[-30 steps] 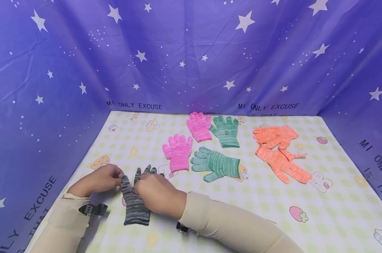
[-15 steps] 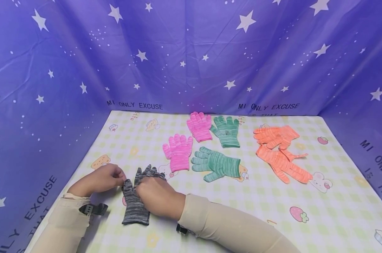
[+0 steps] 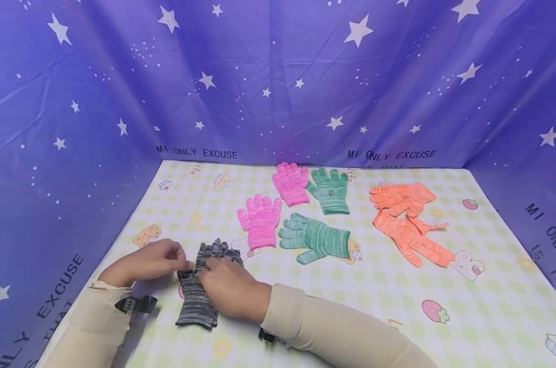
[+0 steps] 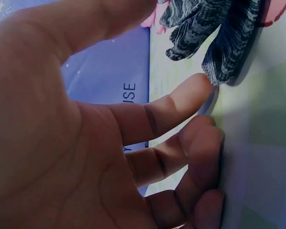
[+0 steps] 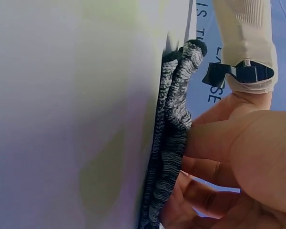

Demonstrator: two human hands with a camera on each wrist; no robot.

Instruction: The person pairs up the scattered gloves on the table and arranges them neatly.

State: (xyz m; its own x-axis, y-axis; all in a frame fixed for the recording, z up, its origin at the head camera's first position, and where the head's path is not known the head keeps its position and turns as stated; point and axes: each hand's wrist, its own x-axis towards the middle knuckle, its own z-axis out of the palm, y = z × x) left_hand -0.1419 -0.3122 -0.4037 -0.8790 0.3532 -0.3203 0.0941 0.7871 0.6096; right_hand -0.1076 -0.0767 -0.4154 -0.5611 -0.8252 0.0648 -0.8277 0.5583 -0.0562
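Observation:
In the head view, a black-and-grey knitted glove (image 3: 197,301) lies at the front left, its cuff toward me. Two layers show in the right wrist view, like one glove (image 5: 178,95) over another. My left hand (image 3: 155,260) is at the glove's left edge by its thumb part. Seen from the left wrist, its index fingertip touches a glove fingertip (image 4: 219,71); the thumb tip is out of frame. With bent fingers, my right hand (image 3: 234,286) holds the glove's upper layer near the base of its fingers, covering the middle.
Beyond lie two pink gloves (image 3: 261,225), two green gloves (image 3: 326,237) and two orange gloves (image 3: 408,237). They rest on a green-checked tablecloth (image 3: 333,317). Purple star-printed curtains (image 3: 268,61) stand along the back and sides.
My left hand's fingertips have moved slightly right, and the grey glove's thumb part is bent down and inward. Its upper cuff has shifted a little left. The right hand stays nearly in place.

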